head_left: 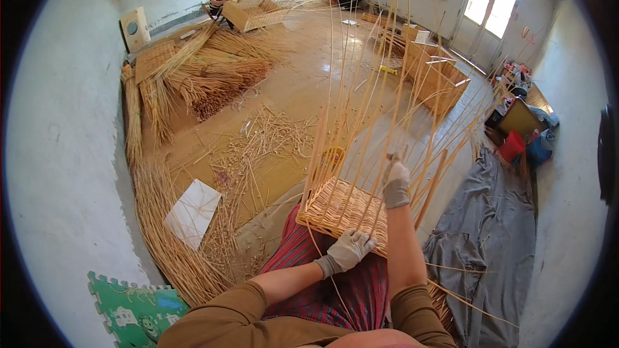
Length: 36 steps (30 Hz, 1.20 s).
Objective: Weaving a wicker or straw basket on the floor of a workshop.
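Note:
A partly woven wicker basket rests across my lap on a red and dark striped cloth. Long thin willow rods rise from its weave, with thicker posts at the corners. My left hand, in a pale grey work glove, grips the basket's near edge with its fingers curled over the weave. Above the right side of the weave, my right hand is raised, gloved too and closed like a fist among the rods. What it holds is hidden; a short stub shows by its top.
Bundles of willow rods and scraps cover the left floor. A white board lies there. Finished wicker boxes stand back right; grey cloth and a red bucket lie right. Two people sit far back.

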Tool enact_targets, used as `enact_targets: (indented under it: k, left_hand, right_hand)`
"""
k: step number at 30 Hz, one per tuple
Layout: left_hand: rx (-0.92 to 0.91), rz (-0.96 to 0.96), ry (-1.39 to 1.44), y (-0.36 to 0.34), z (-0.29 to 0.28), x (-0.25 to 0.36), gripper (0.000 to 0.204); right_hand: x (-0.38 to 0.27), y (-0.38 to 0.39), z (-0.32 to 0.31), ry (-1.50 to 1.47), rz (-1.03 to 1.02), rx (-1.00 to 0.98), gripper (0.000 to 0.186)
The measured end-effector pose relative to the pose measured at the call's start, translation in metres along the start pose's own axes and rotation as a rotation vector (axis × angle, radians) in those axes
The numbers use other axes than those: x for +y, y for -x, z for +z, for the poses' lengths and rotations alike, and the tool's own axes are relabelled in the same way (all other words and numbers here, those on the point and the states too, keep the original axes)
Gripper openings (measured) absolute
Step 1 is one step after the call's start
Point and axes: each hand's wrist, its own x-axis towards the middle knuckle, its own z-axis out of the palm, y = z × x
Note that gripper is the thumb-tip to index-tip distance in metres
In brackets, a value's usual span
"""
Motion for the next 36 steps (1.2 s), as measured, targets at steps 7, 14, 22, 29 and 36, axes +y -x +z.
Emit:
enact_targets:
  k: [7,14,22,29,36]
  left_hand:
    - [-0.005,-0.007,0.006,0.002,0.000,0.000,0.045]
    - [-0.005,-0.008,0.074,0.002,-0.001,-0.001,0.035]
    - [-0.064,-0.058,0.046,0.001,0.001,0.000,0.035]
    - [-0.128,-0.101,0.038,0.000,0.001,0.001,0.043]
    - [-0.113,-0.084,0.024,0.001,-0.002,0.002,0.045]
  right_hand:
    - [-0.018,-0.015,0.010,-0.174,-0.109,0.063,0.037]
    - [0.046,0.044,-0.021,-0.002,-0.246,-0.052,0.042]
    - [0.034,0.034,-0.024,-0.169,0.248,0.052,0.044]
    - [-0.001,-0.035,-0.003,-0.219,-0.105,0.151,0.033]
    - [-0.019,0.050,-0.005,0.191,-0.456,0.036,0.039]
